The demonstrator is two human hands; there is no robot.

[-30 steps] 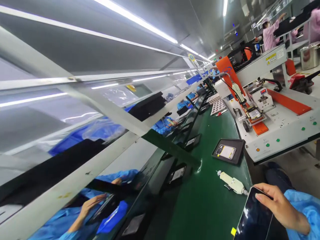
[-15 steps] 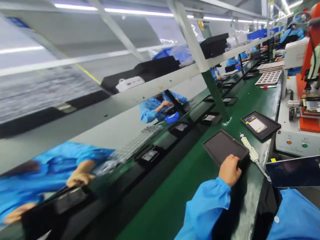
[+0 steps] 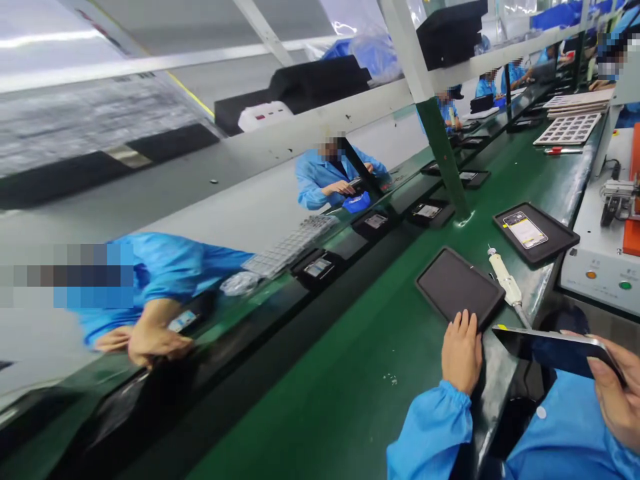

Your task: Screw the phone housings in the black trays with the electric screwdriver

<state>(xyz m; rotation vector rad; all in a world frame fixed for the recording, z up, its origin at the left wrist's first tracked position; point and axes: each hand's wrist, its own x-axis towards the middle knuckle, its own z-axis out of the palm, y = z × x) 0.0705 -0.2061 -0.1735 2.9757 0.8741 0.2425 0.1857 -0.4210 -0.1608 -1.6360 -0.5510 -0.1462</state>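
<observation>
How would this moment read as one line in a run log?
left hand: touching empty black tray | right hand: holding dark tablet | green belt: white tool beside tray

We see our left hand (image 3: 461, 351) coming out of a bright blue sleeve (image 3: 431, 427) and resting on the near edge of a matte dark grey tray (image 3: 459, 285), plain and without pattern. Our right hand (image 3: 616, 393) holds a glossy black panel (image 3: 555, 349) with a deep blue sheen. The belt (image 3: 360, 373) is dark green with pale glare along its near edge. A cream-white tool (image 3: 505, 283) lies beside the tray. A second black tray (image 3: 536, 233) carries a phone (image 3: 525, 229) with a white and yellow screen. The machine (image 3: 607, 253) is off-white with orange and green buttons and an orange-red block. The co-workers' coats (image 3: 320, 175) are the same bright blue.
</observation>
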